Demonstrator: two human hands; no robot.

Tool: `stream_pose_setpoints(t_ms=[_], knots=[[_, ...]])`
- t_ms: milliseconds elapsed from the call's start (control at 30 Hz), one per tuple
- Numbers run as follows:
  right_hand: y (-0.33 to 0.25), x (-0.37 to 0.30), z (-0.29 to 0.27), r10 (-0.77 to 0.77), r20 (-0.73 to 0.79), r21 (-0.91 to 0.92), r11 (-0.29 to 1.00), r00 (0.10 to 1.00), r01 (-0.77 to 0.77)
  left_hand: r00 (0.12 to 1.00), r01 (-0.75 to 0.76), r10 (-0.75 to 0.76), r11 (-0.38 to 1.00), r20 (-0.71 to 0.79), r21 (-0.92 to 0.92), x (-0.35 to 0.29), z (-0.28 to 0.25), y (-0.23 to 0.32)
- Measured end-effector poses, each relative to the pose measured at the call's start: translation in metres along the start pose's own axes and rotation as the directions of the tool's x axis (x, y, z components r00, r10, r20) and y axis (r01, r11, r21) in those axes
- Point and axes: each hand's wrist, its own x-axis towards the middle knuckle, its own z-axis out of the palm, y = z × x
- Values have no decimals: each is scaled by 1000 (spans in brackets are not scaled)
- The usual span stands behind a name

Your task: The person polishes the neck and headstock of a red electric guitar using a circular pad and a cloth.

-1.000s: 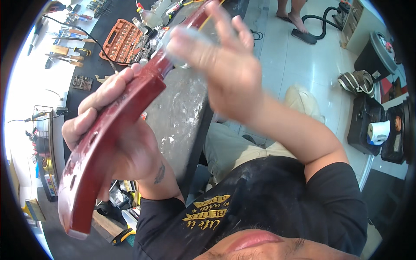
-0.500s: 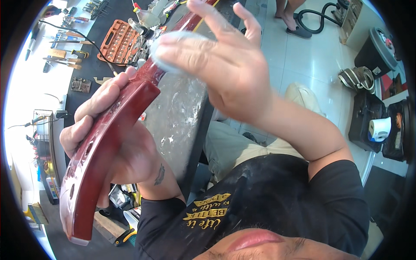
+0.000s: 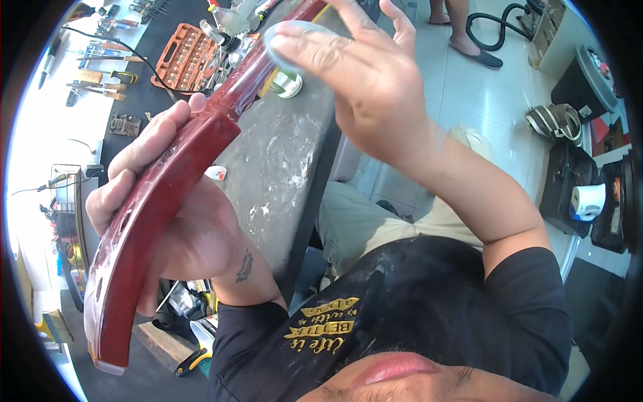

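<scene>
A glossy dark red guitar neck with its headstock (image 3: 175,175) slants from the lower left up to the top middle, raised above the workbench. My left hand (image 3: 201,231) is wrapped round the headstock, thumb side underneath and fingers over the far edge. Higher up, my right hand (image 3: 385,87) has a round pale pad (image 3: 287,65) under its front fingers, lying against or just over the neck's shaft; actual contact is hard to tell. The other fingers of that hand are spread away from the pad.
Below lies a dark workbench (image 3: 278,161) with white smears. On it are a white-and-green jar (image 3: 288,86), an orange socket-set case (image 3: 185,59), several hand tools and a wooden-backed brush (image 3: 167,348). Another person's legs (image 3: 459,23) and a black hose (image 3: 489,43) are at the upper right.
My right hand and the pad have shifted slightly up and right along the neck. The headstock in my left hand has moved a little left. The jar has come into view, and the other person's foot has moved.
</scene>
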Motion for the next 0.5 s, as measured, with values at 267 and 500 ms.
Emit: stream_pose_setpoints(t_ms=[267,500], knots=[[-8,-12,0,56,72,3,998,996,-57,999,52,-51,996,16,-72,1,1,4],[-5,-28,22,36,-167,139,990,985,-12,997,76,-75,997,24,-28,2,-1,6]])
